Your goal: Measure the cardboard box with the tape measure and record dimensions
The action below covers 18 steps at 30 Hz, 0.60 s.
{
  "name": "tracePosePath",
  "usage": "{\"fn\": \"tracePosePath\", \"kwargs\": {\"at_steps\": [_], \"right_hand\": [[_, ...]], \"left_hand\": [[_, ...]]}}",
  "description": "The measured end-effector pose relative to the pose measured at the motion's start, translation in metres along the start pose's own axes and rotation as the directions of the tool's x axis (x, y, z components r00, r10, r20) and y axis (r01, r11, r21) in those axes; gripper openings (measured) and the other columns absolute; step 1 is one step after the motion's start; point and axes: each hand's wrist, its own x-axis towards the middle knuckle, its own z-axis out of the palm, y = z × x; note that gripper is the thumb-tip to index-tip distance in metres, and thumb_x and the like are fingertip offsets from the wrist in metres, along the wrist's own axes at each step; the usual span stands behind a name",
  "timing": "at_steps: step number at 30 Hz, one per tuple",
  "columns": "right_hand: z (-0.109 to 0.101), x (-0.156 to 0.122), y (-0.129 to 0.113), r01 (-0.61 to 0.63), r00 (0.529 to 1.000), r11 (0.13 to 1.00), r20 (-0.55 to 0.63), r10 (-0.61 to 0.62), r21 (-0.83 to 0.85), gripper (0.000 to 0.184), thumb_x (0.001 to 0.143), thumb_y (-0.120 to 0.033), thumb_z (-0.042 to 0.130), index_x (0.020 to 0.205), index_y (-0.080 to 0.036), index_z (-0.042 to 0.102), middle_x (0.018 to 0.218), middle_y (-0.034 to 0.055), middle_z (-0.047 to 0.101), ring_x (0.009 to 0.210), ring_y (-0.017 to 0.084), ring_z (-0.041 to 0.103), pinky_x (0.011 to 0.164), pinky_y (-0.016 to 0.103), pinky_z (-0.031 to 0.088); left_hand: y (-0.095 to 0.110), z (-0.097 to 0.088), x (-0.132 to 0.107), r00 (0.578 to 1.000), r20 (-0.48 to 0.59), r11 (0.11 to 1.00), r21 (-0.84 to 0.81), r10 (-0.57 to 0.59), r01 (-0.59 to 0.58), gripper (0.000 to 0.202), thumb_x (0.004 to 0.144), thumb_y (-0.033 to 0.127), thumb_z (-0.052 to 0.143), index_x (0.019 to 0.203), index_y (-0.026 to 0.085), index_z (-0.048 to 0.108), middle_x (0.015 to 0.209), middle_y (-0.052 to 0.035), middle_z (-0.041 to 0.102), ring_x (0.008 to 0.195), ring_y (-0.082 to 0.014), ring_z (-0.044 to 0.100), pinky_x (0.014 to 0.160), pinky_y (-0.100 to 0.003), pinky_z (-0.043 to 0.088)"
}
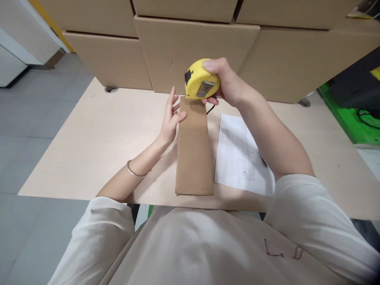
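A long, narrow brown cardboard box (194, 146) lies on the table in front of me, running away from the front edge. My left hand (173, 116) is at its far left side, fingers stretched out and spread, thumb resting against the box's edge. My right hand (221, 81) grips a yellow tape measure (199, 81) with a metal belt clip and a black lock button. The tape measure is over the far end of the box; whether it touches the box I cannot tell. No drawn-out blade can be made out. A dark cord hangs beneath the right hand.
A sheet of paper (237, 154) with printed and handwritten lines lies right of the box, a dark pen (264, 162) partly hidden by my forearm. Large cardboard boxes (190, 51) are stacked along the table's (97, 138) back edge. A green surface (338, 114) is at the right.
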Motion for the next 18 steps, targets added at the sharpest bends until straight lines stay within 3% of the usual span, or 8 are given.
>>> {"fn": "tracePosePath", "kwargs": {"at_steps": [4, 7, 9, 14, 18], "right_hand": [[-0.01, -0.011, -0.001, 0.067, 0.998, 0.998, -0.019, -0.067, 0.009, 0.048, 0.084, -0.074, 0.064, 0.087, -0.027, 0.072, 0.071, 0.0051, 0.069, 0.051, 0.019, 0.057, 0.04, 0.032, 0.034], [-0.021, -0.022, 0.005, 0.113, 0.993, 0.993, 0.016, -0.114, 0.03, 0.046, 0.085, -0.069, 0.062, 0.086, -0.024, 0.073, 0.071, 0.0058, 0.07, 0.05, 0.017, 0.054, 0.038, 0.031, 0.032], [-0.026, -0.026, 0.012, 0.125, 0.991, 0.991, 0.032, -0.127, 0.052, 0.047, 0.086, -0.068, 0.061, 0.086, -0.023, 0.073, 0.07, 0.0064, 0.069, 0.05, 0.016, 0.054, 0.036, 0.03, 0.03], [-0.035, -0.034, 0.031, 0.119, 0.992, 0.992, 0.04, -0.12, 0.041, 0.054, 0.088, -0.075, 0.062, 0.085, -0.022, 0.072, 0.063, 0.0065, 0.066, 0.046, 0.017, 0.053, 0.033, 0.031, 0.029], [-0.043, -0.041, 0.037, 0.107, 0.994, 0.993, 0.017, -0.108, 0.051, 0.058, 0.088, -0.081, 0.064, 0.083, -0.023, 0.067, 0.061, 0.0061, 0.064, 0.045, 0.02, 0.055, 0.032, 0.033, 0.031]], "left_hand": [[0.05, -0.026, -0.01, 0.99, -0.068, 0.977, 0.166, -0.122, 0.131, 0.074, 0.086, 0.044, 0.087, 0.154, 0.042, 0.06, 0.178, -0.0003, 0.045, 0.174, -0.0419, 0.022, 0.128, -0.057, 0.05], [0.086, -0.035, -0.018, 0.961, -0.08, 0.917, 0.286, -0.266, 0.278, 0.078, 0.093, 0.051, 0.081, 0.164, 0.044, 0.05, 0.184, 0.0008, 0.035, 0.175, -0.0464, 0.016, 0.127, -0.066, 0.049], [0.1, -0.037, -0.022, 0.944, -0.059, 0.866, 0.384, -0.324, 0.321, 0.088, 0.095, 0.058, 0.078, 0.171, 0.044, 0.038, 0.187, -0.0006, 0.027, 0.175, -0.0481, 0.014, 0.13, -0.072, 0.042], [0.098, -0.042, -0.021, 0.934, 0.002, 0.769, 0.568, -0.357, 0.293, 0.113, 0.084, 0.062, 0.088, 0.177, 0.039, 0.027, 0.186, -0.0066, 0.027, 0.176, -0.048, 0.012, 0.142, -0.071, 0.018], [0.092, -0.046, -0.018, 0.915, 0.0, 0.801, 0.483, -0.404, 0.353, 0.117, 0.082, 0.048, 0.089, 0.178, 0.035, 0.025, 0.18, -0.0085, 0.037, 0.171, -0.0493, 0.03, 0.139, -0.073, 0.028]]}}
